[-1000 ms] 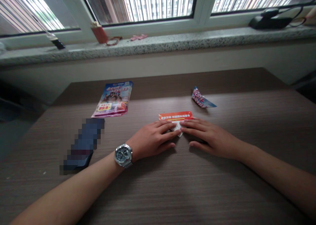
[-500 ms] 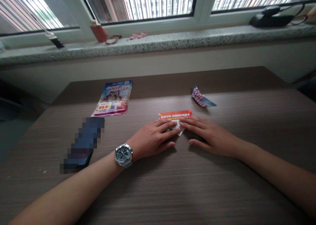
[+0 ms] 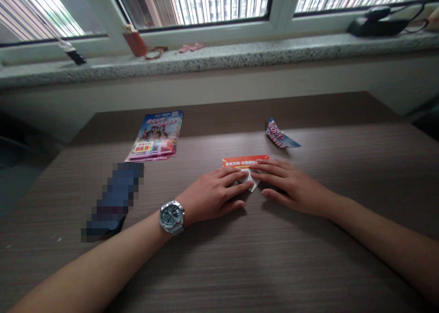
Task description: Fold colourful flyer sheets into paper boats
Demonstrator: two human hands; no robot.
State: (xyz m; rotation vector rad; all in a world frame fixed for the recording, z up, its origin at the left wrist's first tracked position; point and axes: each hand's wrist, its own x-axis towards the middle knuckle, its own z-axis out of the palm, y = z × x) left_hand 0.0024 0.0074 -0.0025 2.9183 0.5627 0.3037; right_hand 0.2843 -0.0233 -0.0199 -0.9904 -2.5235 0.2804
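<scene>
A partly folded paper (image 3: 245,161) with an orange strip along its top and a white pointed lower part lies on the brown table. My left hand (image 3: 216,193), with a watch at its wrist, rests flat with its fingertips on the paper's left side. From the right, my right hand (image 3: 291,187) lies over the right side, fingers spread and touching the paper. Both hands hide part of the paper. Beyond them stands a small folded blue and pink paper piece (image 3: 279,137).
A stack of colourful flyers (image 3: 156,137) lies at the back left of the table (image 3: 219,267). Nearer is a dark, pixelated phone-like object (image 3: 115,198). A window sill (image 3: 240,56) behind holds a red-brown container (image 3: 135,43) and a black device (image 3: 379,24).
The paper under my fingers has shifted slightly right and toward me. My right fingers now cover more of its orange strip.
</scene>
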